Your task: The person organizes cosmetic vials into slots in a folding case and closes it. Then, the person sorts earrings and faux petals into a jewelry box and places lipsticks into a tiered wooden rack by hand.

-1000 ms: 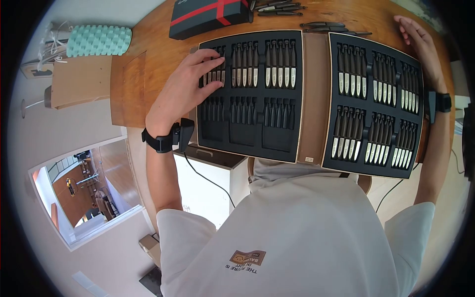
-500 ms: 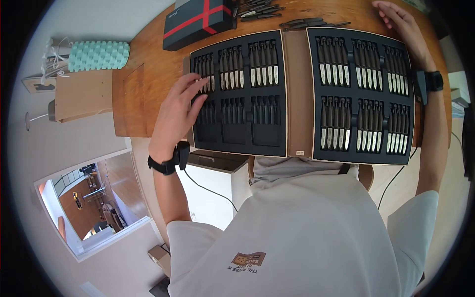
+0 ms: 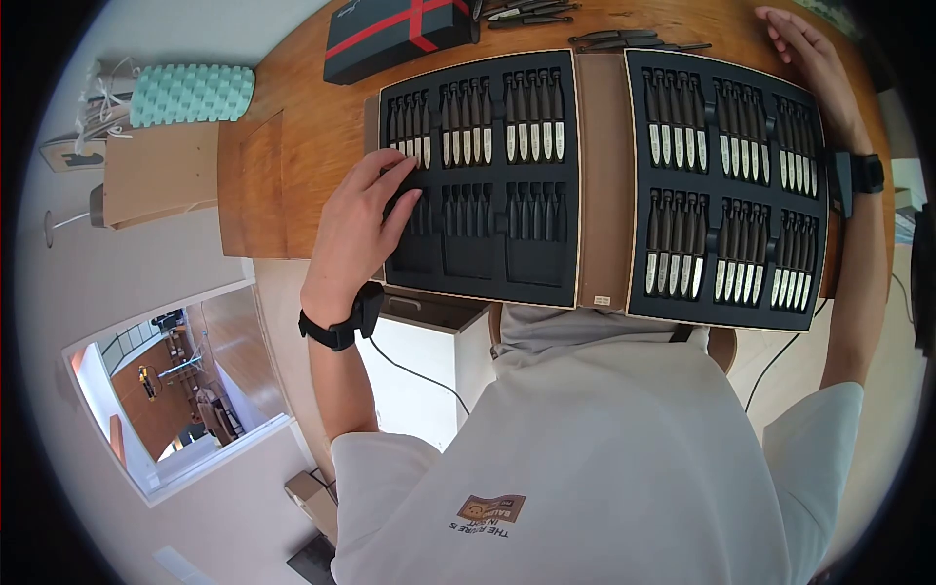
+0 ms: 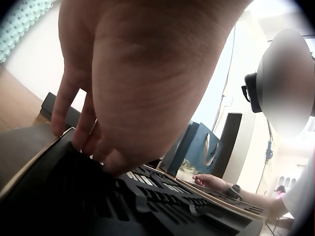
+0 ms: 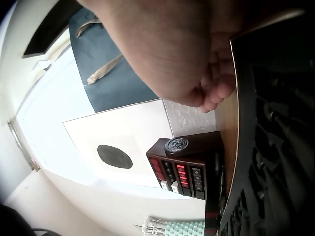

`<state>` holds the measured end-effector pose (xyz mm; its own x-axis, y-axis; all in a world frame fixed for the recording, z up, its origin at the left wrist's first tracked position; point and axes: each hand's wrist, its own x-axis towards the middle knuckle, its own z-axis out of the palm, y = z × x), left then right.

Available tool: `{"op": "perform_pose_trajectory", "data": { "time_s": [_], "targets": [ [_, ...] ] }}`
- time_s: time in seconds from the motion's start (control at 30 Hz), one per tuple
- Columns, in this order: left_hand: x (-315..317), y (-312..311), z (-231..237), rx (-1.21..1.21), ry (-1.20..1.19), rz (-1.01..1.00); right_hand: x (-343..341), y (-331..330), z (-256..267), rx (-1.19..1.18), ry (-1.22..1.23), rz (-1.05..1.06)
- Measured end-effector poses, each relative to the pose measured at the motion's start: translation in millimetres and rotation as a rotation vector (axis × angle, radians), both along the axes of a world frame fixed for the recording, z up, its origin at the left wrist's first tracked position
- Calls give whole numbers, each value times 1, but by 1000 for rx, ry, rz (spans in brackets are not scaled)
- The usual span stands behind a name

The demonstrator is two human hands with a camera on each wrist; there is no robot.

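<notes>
A: Print first! Upside down on the pale shirt (image 3: 604,439), the dark lettering (image 3: 479,532) gives us "THE FUTURE IS", with a second line too small for me.
B: And the brown patch (image 3: 492,508) above it in the head view starts "BA"; the rest blurs. There's a pale label (image 3: 603,300) on the spine of the unfolded case (image 3: 601,195) too, far too tiny to read.
A: Right wrist view, a round emblem (image 5: 176,145) on a dark wooden box (image 5: 194,141): ornate, no words I can pick out.
B: Now the slim pieces (image 3: 409,119), and where are they? Far left compartment of the case's left tray (image 3: 468,261), side by side!
A: Long axes running near to far, dark ends away from the person, silver ends toward the body. The right tray (image 3: 711,117) matches: both rows, silver ends nearest.
B: Left hand (image 3: 353,229), fingers reaching over those silver ends, thumb clearly apart from the forefinger, a narrow gap between. Contact at the tips? Can't tell; in the left wrist view they sink into shadow.
A: Right hand (image 3: 812,57) beyond the right tray's far corner, over the wooden table (image 3: 265,175), fingers loosely bent.
B: More loose pieces (image 3: 624,41) lie past the case, long axes running sideways, near the black box (image 3: 395,44) with its red bands!
</notes>
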<state>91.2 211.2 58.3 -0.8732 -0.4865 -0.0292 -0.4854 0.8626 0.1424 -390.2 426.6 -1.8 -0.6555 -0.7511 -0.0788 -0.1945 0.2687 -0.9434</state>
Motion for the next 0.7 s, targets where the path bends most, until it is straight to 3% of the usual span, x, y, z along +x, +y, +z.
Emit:
{"op": "perform_pose_trajectory", "data": {
  "time_s": [0.7],
  "targets": [
    [-3, -3, 4, -4, -19, 3, -5, 0, -4, 8, 39, 24]
  ]
}}
